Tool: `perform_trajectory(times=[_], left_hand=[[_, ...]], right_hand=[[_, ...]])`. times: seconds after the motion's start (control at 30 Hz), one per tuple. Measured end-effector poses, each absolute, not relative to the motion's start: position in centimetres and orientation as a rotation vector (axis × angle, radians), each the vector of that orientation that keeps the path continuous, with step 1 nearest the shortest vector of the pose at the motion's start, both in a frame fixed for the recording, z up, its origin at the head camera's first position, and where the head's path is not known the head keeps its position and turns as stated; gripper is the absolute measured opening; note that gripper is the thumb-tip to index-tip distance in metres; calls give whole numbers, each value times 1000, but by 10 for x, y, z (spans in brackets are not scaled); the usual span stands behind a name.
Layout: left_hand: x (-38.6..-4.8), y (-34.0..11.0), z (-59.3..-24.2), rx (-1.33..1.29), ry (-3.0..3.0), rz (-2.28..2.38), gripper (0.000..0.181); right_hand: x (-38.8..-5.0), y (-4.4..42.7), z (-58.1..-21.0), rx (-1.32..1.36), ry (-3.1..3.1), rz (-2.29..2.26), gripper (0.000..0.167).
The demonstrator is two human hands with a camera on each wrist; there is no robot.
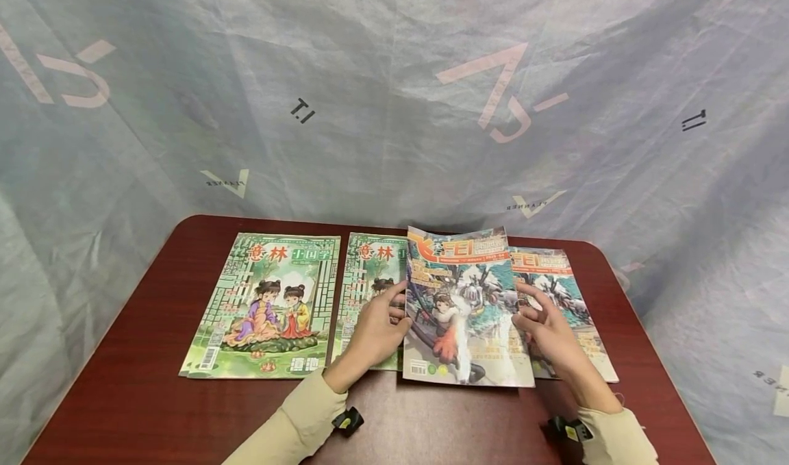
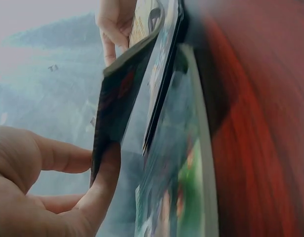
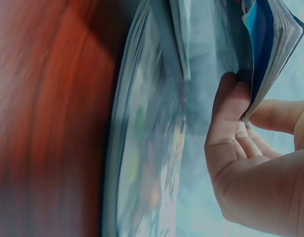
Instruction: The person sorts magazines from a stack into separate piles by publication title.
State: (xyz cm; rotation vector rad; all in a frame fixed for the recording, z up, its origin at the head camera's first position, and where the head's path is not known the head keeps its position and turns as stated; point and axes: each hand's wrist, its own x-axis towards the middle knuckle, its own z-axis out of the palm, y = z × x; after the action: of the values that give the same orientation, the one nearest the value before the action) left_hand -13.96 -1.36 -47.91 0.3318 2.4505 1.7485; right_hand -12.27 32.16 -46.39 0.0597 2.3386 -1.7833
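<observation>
Both hands hold one magazine [image 1: 465,335] with an orange title and a fantasy figure on its cover, raised above the table. My left hand [image 1: 377,329] pinches its left edge; in the left wrist view, thumb and fingers stand on either side of the magazine [image 2: 119,101]. On the opposite edge, my right hand [image 1: 551,331] pinches it, and the right wrist view shows its page edges [image 3: 278,54] fanned slightly. Beneath it on the right lies a similar magazine [image 1: 582,321], partly covered. A green magazine [image 1: 364,294] lies partly hidden behind the left hand.
Another green magazine [image 1: 265,300], with two cartoon children on the cover, lies flat at the left. All rest on a dark red wooden table [image 1: 123,355] with rounded back corners. Grey printed cloth [image 1: 382,109] hangs behind and along both sides.
</observation>
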Motion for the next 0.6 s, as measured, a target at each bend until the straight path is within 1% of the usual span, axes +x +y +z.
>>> perform_trajectory(times=[0.23, 0.43, 0.6], left_hand=[[-137, 12, -484, 382, 2415, 1749, 70], [-133, 33, -488, 378, 2344, 1800, 71], [-130, 50, -492, 371, 2312, 1796, 73]], right_hand=[[-114, 353, -469, 53, 2436, -1714, 66], [-110, 380, -475, 12, 2424, -1747, 61], [-107, 400, -479, -2, 2467, -1701, 60]])
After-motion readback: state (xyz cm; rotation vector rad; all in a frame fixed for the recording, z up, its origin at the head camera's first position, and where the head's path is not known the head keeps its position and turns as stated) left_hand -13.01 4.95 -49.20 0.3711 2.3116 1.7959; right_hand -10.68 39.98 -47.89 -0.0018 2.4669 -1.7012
